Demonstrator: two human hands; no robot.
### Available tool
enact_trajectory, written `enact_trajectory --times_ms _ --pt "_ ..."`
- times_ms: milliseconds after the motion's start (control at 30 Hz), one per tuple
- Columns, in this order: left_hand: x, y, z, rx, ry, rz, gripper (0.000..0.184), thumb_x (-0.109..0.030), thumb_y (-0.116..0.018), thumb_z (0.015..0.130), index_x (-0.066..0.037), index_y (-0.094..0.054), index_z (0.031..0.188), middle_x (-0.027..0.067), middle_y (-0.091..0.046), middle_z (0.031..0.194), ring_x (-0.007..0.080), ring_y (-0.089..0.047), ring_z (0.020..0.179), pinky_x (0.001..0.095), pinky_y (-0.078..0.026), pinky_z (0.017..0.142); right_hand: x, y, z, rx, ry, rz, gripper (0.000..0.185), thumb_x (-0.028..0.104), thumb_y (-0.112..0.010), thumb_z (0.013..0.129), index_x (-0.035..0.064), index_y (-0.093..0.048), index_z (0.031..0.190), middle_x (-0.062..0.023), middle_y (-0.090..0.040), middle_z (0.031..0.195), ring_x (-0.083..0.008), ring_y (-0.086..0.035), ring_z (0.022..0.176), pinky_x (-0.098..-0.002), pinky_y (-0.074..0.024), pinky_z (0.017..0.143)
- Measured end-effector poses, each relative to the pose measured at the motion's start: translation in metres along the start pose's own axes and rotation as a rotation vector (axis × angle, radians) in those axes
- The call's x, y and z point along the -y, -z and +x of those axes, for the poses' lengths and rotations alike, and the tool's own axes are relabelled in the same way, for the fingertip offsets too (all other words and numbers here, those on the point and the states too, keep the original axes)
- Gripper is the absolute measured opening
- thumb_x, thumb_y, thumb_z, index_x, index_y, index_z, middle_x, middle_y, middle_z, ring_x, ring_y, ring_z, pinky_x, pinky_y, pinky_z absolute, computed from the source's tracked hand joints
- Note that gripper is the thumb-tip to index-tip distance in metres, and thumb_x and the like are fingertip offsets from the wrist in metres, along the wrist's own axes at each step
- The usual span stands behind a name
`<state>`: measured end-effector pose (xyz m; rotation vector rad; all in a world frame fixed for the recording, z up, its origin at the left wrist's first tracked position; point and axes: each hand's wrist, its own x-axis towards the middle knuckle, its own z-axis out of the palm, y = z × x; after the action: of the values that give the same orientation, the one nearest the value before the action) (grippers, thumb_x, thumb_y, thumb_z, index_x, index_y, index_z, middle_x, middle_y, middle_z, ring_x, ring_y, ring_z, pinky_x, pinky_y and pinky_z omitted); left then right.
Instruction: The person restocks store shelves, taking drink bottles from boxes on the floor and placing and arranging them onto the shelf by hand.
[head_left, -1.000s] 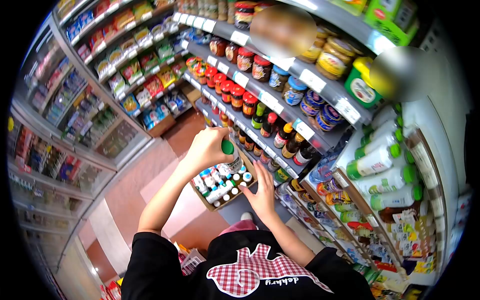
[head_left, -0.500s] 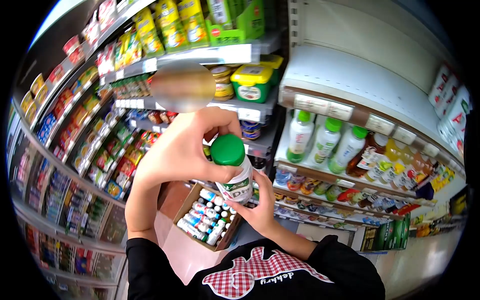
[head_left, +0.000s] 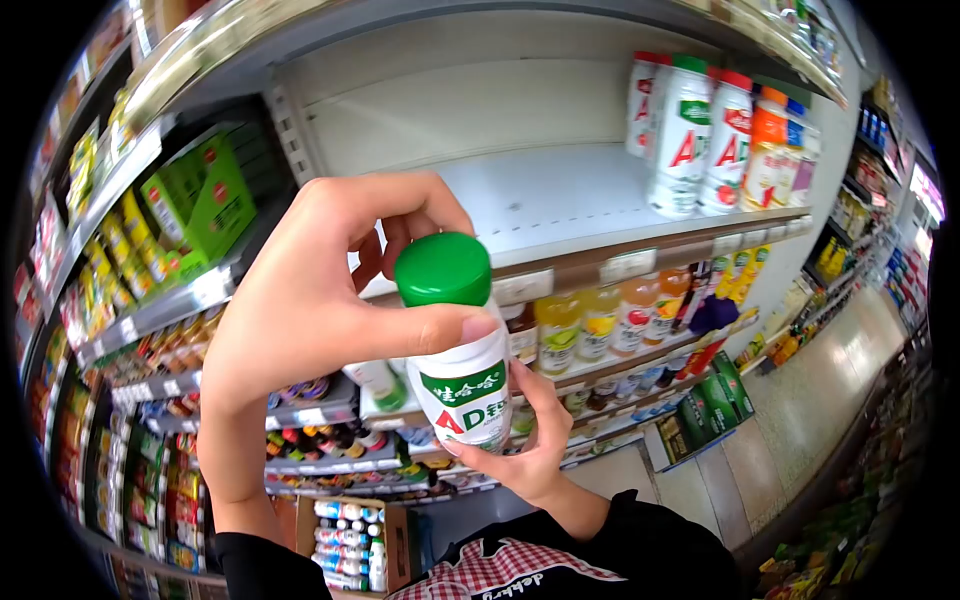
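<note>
A white milk drink bottle (head_left: pixel 465 388) with a green cap is held upright, slightly tilted, in front of me. Its front label shows a green band and the letters "AD". Thumb and fingers of my left hand (head_left: pixel 300 275) are closed around its neck, just under the cap. Lower down, my right hand (head_left: pixel 540 440) grips the bottle's base from the right side. Behind the bottle runs a white upper shelf (head_left: pixel 560 195). At that shelf's right end stand a similar green-capped bottle (head_left: pixel 683 140) and a red-capped bottle (head_left: pixel 729 145), among others.
An open cardboard box (head_left: pixel 397 545) of bottles sits on the floor below. Juice bottles (head_left: pixel 597 325) line the shelf underneath. Green cartons (head_left: pixel 712 405) are on the floor at right, beside the aisle (head_left: pixel 825 370). A green display box (head_left: pixel 200 200) stands on the left shelving.
My view has turned right, bringing the upper shelf and its right-end bottles into the middle. The bottle, still in both hands, is closer and its label faces me more fully.
</note>
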<state>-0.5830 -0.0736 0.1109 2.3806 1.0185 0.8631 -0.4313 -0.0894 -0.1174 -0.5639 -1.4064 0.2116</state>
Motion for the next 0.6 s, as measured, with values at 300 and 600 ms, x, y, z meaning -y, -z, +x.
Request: enact_trajectory --times_ms 300,600 --pt "-0.026 -0.084 0.057 -0.376 -0.173 -0.120 0.080 -0.054 -0.069 0.070 0.002 -0.057 0.125 0.0073 -0.062 0.109 0.0127 -0.053 0.087 0.0233 -0.040 0.068 -0.037 0.099 0.065 -0.142 0.067 -0.154 0.083 0.021 -0.091 0.064 -0.0021 -0.053 0.135 -0.0147 -0.067 0.104 -0.0266 -0.065 0.091 -0.0385 -0.0479 0.083" --pt "-0.023 -0.149 0.113 -0.171 -0.160 -0.043 0.048 -0.026 -0.076 0.082 0.001 -0.059 0.118 0.0119 -0.065 0.111 0.0200 -0.059 0.092 0.0311 -0.049 0.070 -0.065 0.175 0.141 -0.223 0.134 -0.107 0.087 0.018 -0.088 0.068 -0.0046 -0.047 0.142 -0.0178 -0.065 0.122 -0.0242 -0.064 0.107 -0.0342 -0.0498 0.093"
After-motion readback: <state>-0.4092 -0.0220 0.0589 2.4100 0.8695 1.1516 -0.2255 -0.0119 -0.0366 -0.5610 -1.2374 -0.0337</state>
